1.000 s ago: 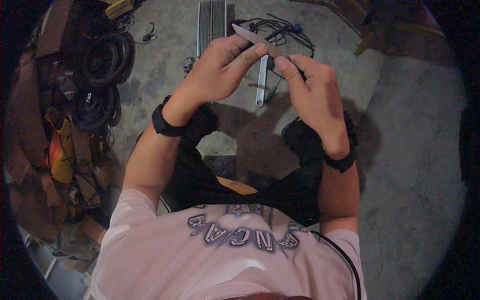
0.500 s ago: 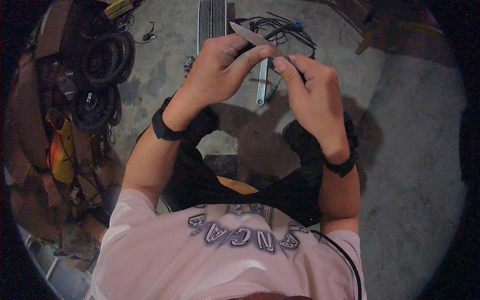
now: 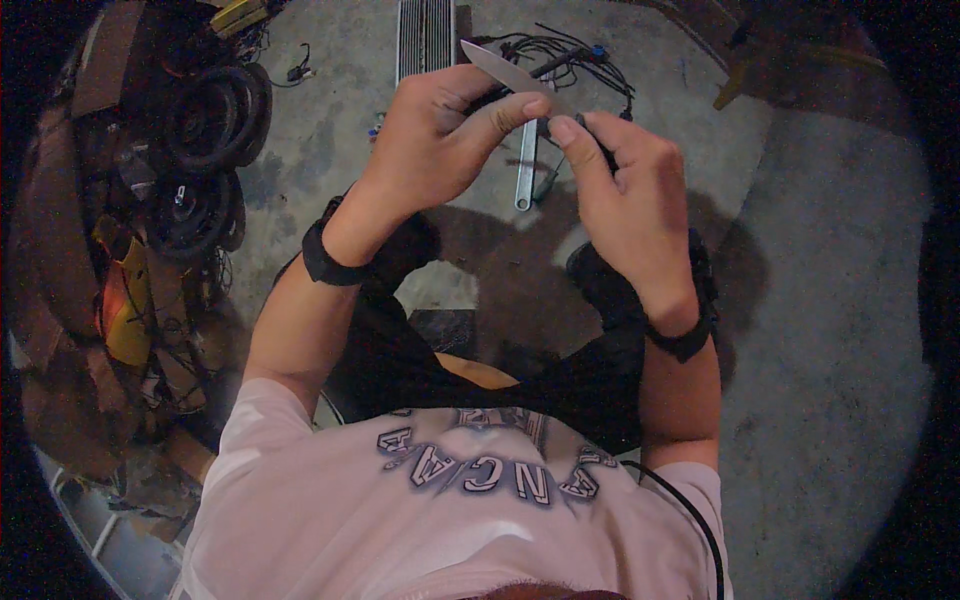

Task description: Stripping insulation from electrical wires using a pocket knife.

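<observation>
A knife [image 3: 500, 69] with a bare pale blade is held up in front of me, its tip pointing to the far left. My right hand [image 3: 632, 190] is closed round its dark handle, which shows only in part between the fingers. The left hand [image 3: 440, 140] is closed just beside the blade, with the thumb lying along the blade's near side. Between those left fingers sits a dark, cable-like strand, mostly hidden by the hand and blade. Beyond, black cables [image 3: 572, 72] lie bundled on the floor. A wrench [image 3: 525, 172] lies below the hands.
A ribbed metal panel [image 3: 425, 45] lies at the far middle. Round black parts like speakers [image 3: 208, 118] stand at the left by brown cardboard [image 3: 105, 60] and a yellow-orange item [image 3: 127, 300]. The concrete floor [image 3: 820, 330] spreads to the right. My knees are below the hands.
Both hands keep their grip. The right hand has shifted very slightly to the right, and the blade has turned a little.
</observation>
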The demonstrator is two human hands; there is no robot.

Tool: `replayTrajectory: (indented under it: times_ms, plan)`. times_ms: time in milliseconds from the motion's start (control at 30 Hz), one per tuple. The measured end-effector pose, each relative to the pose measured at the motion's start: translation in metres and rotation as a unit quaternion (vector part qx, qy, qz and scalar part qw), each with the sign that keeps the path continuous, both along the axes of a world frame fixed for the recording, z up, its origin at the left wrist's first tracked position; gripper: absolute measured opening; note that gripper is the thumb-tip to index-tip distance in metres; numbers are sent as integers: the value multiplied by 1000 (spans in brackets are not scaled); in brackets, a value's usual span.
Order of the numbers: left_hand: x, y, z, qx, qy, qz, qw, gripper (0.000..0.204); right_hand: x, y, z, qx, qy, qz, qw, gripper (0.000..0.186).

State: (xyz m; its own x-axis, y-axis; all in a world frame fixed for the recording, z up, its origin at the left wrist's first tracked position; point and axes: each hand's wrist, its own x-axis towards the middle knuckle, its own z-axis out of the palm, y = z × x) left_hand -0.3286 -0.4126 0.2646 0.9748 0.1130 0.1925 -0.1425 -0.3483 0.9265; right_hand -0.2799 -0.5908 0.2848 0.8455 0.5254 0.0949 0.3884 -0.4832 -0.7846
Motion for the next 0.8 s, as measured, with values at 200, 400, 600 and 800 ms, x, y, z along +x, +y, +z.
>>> replayTrajectory:
  times_ms: [200, 400, 600, 800]
  plan:
    - [-1, -1, 6, -6, 32, 3, 999, 20, -2, -1, 1, -11, -21, -8, 1000, 34]
    - [0, -2, 4, 11, 9, 20, 1000, 20, -3, -2, 1, -5, -8, -17, 1000, 35]
    - [-1, -4, 14, 9, 42, 16, 999, 21, -3, -3, 0, 2, -14, -23, 1000, 35]
    - [1, -6, 17, 1, 28, 18, 999, 21, -4, -3, 1, 1, -17, -32, 999, 33]
